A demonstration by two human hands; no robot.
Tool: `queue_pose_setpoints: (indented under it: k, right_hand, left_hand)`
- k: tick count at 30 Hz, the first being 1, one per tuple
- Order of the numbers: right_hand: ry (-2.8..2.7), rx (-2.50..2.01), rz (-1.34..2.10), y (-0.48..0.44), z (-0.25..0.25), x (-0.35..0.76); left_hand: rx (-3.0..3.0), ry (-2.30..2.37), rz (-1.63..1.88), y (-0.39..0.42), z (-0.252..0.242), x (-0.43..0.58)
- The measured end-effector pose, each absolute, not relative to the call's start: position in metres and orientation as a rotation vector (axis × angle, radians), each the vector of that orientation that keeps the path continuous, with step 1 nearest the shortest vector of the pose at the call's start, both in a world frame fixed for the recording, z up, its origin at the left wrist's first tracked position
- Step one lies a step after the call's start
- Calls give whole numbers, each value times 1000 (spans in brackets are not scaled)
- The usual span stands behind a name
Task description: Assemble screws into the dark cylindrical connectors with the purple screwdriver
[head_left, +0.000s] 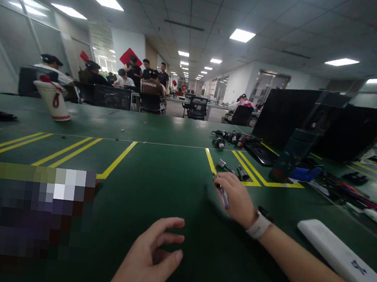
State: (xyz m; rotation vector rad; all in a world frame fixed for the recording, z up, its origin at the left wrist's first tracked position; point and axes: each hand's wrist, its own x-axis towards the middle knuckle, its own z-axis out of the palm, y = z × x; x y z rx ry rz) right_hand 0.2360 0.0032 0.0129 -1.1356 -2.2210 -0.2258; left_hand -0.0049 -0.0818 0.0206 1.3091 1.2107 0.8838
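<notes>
Head view, left hand: the left hand (pixel 153 254) hovers over the near middle of the tabletop (pixel 167 179), fingers loosely curled and holding nothing.
Head view, right hand: the right hand (pixel 234 197) grasps a slim tool (pixel 225 200), perhaps a screwdriver; blur and the fingers hide much of it.
Slim tool: right of the tabletop's middle, well short of its far edge, tip end near a yellow tape line (pixel 210 160).
Metal pieces: two loose metal pieces (pixel 243 172) lie just beyond the right hand.
Risk: a sideways sweep of the knuckles could send the rounder piece rolling; a light grip could let the slim tool slip, since the left hand gives no support.
Writing: a distant brown shirt (pixel 151 88) seems to read "PUMPKIN"; the white case (pixel 341 255) toward the tabletop's near right corner bears a dark logo, unreadable here.
</notes>
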Motion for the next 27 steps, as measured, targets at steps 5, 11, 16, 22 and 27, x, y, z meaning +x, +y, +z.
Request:
queue_pose_setpoints:
  k: [5, 11, 16, 22, 27]
  right_hand:
    - [-2198, -1274, -261, 31, 4, 275]
    - [-2240, -1406, -244, 37, 0, 291]
    - [-2173, -1578, -289, 34, 4, 299]
    - [-1817, -1897, -389, 46, 9, 307]
    - [-1595, -2149, -253, 65, -1, 320]
  left_hand:
    - [1341, 1205, 826, -83, 19, -3]
    - [1362, 1175, 817, -87, 21, -2]
    - [1380, 1161, 818, -90, 23, -1]
    - [1423, 1136, 796, -90, 21, 0]
    - [1447, 1127, 821, -90, 20, 2]
